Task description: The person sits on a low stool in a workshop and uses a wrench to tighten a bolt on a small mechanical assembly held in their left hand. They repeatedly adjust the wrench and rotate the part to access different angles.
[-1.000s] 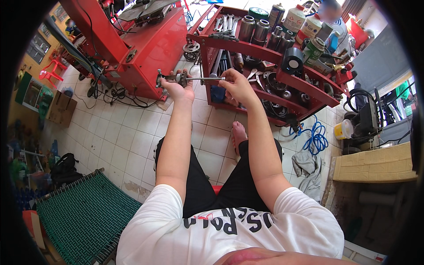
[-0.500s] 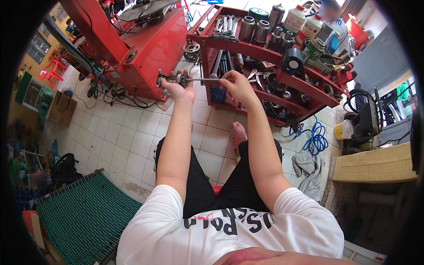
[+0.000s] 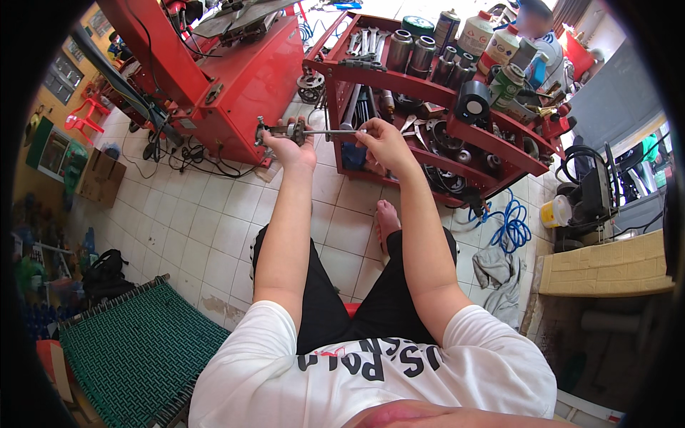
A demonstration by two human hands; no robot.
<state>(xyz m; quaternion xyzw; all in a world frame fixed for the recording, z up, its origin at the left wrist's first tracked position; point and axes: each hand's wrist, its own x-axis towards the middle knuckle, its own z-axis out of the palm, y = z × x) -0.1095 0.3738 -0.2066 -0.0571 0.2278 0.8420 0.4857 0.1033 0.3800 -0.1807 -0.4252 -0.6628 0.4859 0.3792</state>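
Note:
Out in front of me, my left hand (image 3: 294, 151) cradles a metal part (image 3: 296, 131), palm up, with fingers curled behind it. The part has a round, disc-like middle and a small knobbed end sticking out to the left. A thin, straight metal rod (image 3: 332, 132) runs level from it to the right. The fingers of my right hand (image 3: 385, 146) pinch the rod's far end. Whether the rod is fixed to the part or only sits in it, I cannot tell.
Just beyond my right hand stands a red tool cart (image 3: 428, 89) holding sockets, wrenches, bottles and cans. A large red machine (image 3: 250, 89) is at the left. A blue hose (image 3: 510, 225) lies coiled on the tiles. A green woven seat (image 3: 139, 346) is at lower left; a person (image 3: 539, 39) is far right.
Both hands keep their hold on the metal part and the rod. My right fingers have shifted slightly at the rod's end, and the view has moved a little.

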